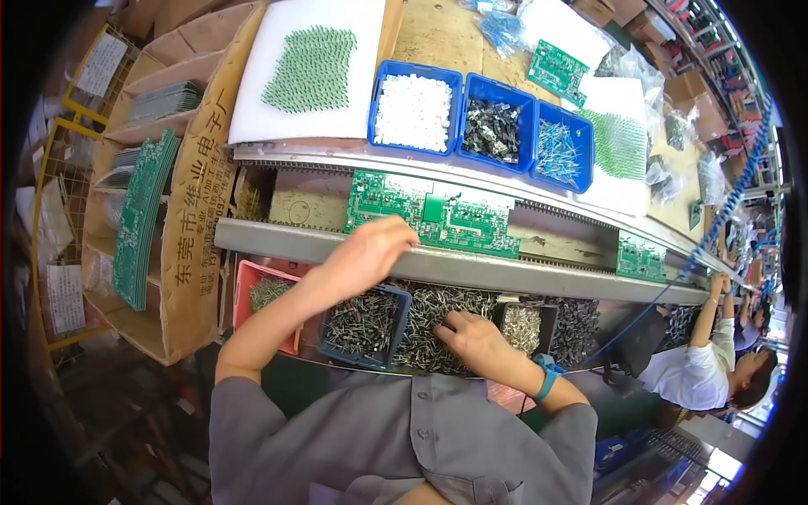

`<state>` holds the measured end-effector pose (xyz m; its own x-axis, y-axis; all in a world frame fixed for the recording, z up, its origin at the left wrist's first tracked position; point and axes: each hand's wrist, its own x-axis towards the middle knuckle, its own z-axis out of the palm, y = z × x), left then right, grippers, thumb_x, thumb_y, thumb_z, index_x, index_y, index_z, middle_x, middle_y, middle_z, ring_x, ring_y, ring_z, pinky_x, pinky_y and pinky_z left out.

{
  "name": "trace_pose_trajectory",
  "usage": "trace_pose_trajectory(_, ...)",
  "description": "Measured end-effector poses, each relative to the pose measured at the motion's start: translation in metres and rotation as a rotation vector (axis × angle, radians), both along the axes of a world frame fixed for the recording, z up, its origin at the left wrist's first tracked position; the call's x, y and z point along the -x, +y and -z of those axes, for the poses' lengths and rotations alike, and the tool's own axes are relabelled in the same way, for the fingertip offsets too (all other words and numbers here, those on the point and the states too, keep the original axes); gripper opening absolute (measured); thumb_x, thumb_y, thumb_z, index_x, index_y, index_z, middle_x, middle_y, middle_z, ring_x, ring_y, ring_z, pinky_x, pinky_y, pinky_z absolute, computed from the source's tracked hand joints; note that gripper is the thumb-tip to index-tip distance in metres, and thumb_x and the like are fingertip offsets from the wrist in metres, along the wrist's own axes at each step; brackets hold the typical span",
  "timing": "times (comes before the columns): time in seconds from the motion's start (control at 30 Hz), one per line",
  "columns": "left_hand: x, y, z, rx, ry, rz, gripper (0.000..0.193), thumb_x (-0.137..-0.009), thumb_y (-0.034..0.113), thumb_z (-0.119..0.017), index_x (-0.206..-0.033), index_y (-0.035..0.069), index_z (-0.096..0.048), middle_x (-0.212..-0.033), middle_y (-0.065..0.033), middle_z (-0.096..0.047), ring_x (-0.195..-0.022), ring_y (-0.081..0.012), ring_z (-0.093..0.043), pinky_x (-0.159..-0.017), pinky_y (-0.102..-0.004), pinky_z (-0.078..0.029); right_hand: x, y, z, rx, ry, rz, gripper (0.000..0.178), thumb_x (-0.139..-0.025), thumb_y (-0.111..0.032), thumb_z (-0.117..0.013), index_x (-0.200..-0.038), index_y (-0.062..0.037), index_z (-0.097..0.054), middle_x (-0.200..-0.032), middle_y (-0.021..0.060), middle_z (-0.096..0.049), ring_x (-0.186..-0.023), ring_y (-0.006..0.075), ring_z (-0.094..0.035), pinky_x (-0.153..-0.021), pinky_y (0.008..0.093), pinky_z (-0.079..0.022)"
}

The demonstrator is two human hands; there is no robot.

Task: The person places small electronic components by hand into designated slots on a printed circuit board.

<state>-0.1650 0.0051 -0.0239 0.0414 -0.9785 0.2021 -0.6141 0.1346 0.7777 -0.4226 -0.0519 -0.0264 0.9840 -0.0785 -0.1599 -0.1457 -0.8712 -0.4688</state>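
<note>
A green circuit board (pixel 475 220) lies on the rail line in front of me. My left hand (pixel 370 252) is over the metal rail at the board's near left edge, its fingers pinched together; anything between the fingertips is too small to make out. Among small dark leaded components (pixel 425 324) in the middle of the near row, my right hand (pixel 475 341) is closed with its fingertips down in the pile. What those fingers hold is hidden. A blue wristband (pixel 549 377) with a cord circles my right wrist.
Beyond the rail stand blue bins of white parts (pixel 412 111), black parts (pixel 491 129) and blue leaded parts (pixel 557 151). A cardboard box (pixel 198 202) with circuit boards (pixel 145 220) is at left. At right, a co-worker (pixel 694 370) reaches toward the line; a blue coiled cord (pixel 732 202) hangs nearby.
</note>
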Motion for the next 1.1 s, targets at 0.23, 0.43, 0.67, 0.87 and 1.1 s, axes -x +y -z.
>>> trace_pose_trajectory(0.23, -0.028, -0.02, 0.017, 0.149, -0.318, -0.173, 0.012, -0.074, -0.003, -0.062, -0.086, 0.0, -0.061, -0.089, -0.0102, -0.06, -0.09, -0.0302, -0.058, -0.078, -0.0397, -0.048, 0.003, 0.004, 0.002, -0.054, -0.042, -0.001, 0.008, -0.071, -0.006, -0.059, -0.079, -0.0059, -0.058, -0.082, 0.01, -0.052, -0.079, 0.025, -0.058, -0.071, 0.0354, -0.049)
trace_pose_trajectory(0.43, -0.028, -0.025, 0.02, 0.162, -0.366, -0.189, 0.02, -0.072, -0.004, -0.063, -0.092, 0.0, -0.062, -0.095, -0.0116, -0.062, -0.092, -0.03, -0.057, -0.081, -0.0395, -0.048, 0.003, 0.004, 0.002, -0.021, -0.062, -0.009, 0.006, -0.071, -0.007, -0.059, -0.077, -0.0054, -0.057, -0.083, 0.0098, -0.053, -0.079, 0.0249, -0.058, -0.071, 0.0346, -0.048)
trace_pose_trajectory(0.67, -0.034, -0.027, 0.022, 0.117, -0.388, -0.156, 0.023, -0.076, -0.004, -0.063, -0.098, 0.002, -0.06, -0.097, -0.0123, -0.062, -0.095, -0.0321, -0.057, -0.083, -0.04, -0.047, 0.003, -0.001, 0.003, -0.035, -0.094, 0.004, 0.009, -0.073, -0.007, -0.056, -0.081, -0.0045, -0.054, -0.08, 0.0097, -0.053, -0.076, 0.0249, -0.057, -0.069, 0.035, -0.048)
trace_pose_trajectory(0.87, -0.033, -0.027, 0.019, 0.094, -0.417, -0.152, 0.023, -0.076, -0.003, -0.063, -0.098, 0.002, -0.06, -0.096, -0.0123, -0.061, -0.094, -0.032, -0.057, -0.083, -0.0399, -0.047, 0.005, 0.0, 0.006, -0.022, -0.112, 0.036, 0.01, -0.073, -0.007, -0.057, -0.081, -0.005, -0.052, -0.077, 0.0092, -0.054, -0.074, 0.0242, -0.057, -0.068, 0.0352, -0.048)
trace_pose_trajectory(1.1, -0.032, -0.03, 0.015, 0.057, -0.49, -0.113, 0.026, -0.074, -0.003, -0.064, -0.1, 0.002, -0.06, -0.094, -0.0113, -0.061, -0.093, -0.0302, -0.057, -0.082, -0.0397, -0.047, 0.005, 0.001, 0.001, -0.065, -0.102, 0.048, 0.014, -0.072, -0.004, -0.056, -0.085, -0.0046, -0.053, -0.08, 0.01, -0.053, -0.078, 0.026, -0.057, -0.07, 0.0363, -0.048)
